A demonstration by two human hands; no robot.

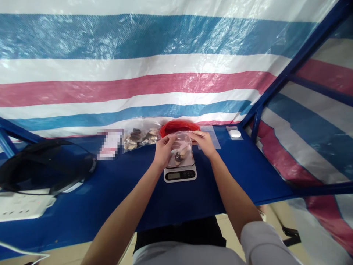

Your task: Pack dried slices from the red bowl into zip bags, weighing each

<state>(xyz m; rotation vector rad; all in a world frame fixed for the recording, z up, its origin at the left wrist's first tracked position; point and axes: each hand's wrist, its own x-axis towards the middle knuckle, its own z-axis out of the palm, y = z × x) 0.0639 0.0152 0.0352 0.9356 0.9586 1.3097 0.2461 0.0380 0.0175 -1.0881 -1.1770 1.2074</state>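
Note:
Between my hands is a clear plastic bag (pixel 184 144) with a few brown and cream pieces in its bottom, perhaps dried mushroom slices. Fingers of my left hand (pixel 164 148) pinch its upper left edge. At the upper right corner, my right hand (pixel 203 141) pinches it too. The bag is over a white kitchen scale (pixel 180 175) with a dark display; whether its weight rests on the scale I cannot tell. Just behind stands an open red plastic bag (pixel 179 126), its contents hidden.
Filled clear bags (pixel 140 138) lie left of the red bag. A flat clear bag (pixel 212 138) is right of my hand, and a white oval object (pixel 235 133) farther right. At left are a black visor-like item (pixel 41 165) and a white power strip (pixel 23 206). Striped sheeting (pixel 138 88) hangs behind.

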